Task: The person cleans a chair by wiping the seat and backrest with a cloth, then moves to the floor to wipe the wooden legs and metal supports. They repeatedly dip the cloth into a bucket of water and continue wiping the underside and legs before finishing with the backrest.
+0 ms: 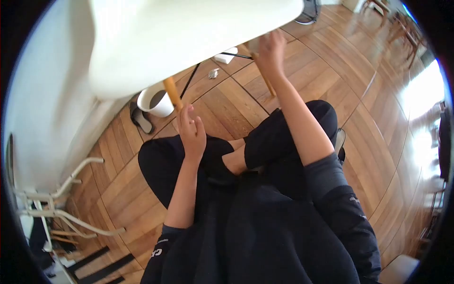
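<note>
A white chair [189,38] with a smooth moulded seat fills the top of the view, its wooden legs slanting down towards me. My left hand [191,135] is beside the lower end of the left wooden leg [172,92]. Its fingers are stretched out and the thumb stands apart; the fingertips are at or very near the leg. Under the seat's right edge, my right hand [272,52] is curled at the upper part of the right wooden leg [265,75]. Something pale and blurred shows by its fingers, and I cannot make out what it is.
Beneath the chair stand a white bin [162,106], a crumpled scrap [213,73] and a small white box [226,56]. A dark slipper [141,118] lies by the bin. A pale metal frame [71,208] is at left; wooden chairs [406,35] are far right.
</note>
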`<action>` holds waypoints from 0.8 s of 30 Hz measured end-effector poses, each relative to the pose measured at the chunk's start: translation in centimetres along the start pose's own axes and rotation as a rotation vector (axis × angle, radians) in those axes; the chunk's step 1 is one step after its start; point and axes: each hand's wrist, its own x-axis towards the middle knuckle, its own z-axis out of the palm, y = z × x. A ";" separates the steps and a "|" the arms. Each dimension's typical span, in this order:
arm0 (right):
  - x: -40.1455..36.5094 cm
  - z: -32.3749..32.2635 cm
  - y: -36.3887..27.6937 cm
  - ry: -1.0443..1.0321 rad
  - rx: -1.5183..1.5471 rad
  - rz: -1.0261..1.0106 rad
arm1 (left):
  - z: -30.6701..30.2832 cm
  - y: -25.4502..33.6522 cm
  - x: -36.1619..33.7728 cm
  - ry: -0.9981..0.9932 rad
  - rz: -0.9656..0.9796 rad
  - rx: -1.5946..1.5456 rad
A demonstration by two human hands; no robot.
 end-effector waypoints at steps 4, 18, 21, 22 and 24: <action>2.9 3.0 -1.1 0.012 0.171 0.044 | 2.2 1.6 -0.2 -0.144 -0.011 -0.108; -4.1 1.0 2.1 -0.150 -0.098 0.204 | 3.5 1.3 -2.2 -0.325 -0.109 -0.102; -1.0 2.3 -0.9 -0.215 0.013 0.211 | 4.7 1.8 -1.8 -0.381 -0.048 -0.113; -0.1 2.9 -1.8 -0.207 0.012 0.218 | 5.0 2.5 -1.6 -0.393 -0.059 -0.116; 0.9 3.6 -2.9 -0.126 -0.014 0.074 | 5.4 3.1 -1.2 -0.413 -0.075 -0.115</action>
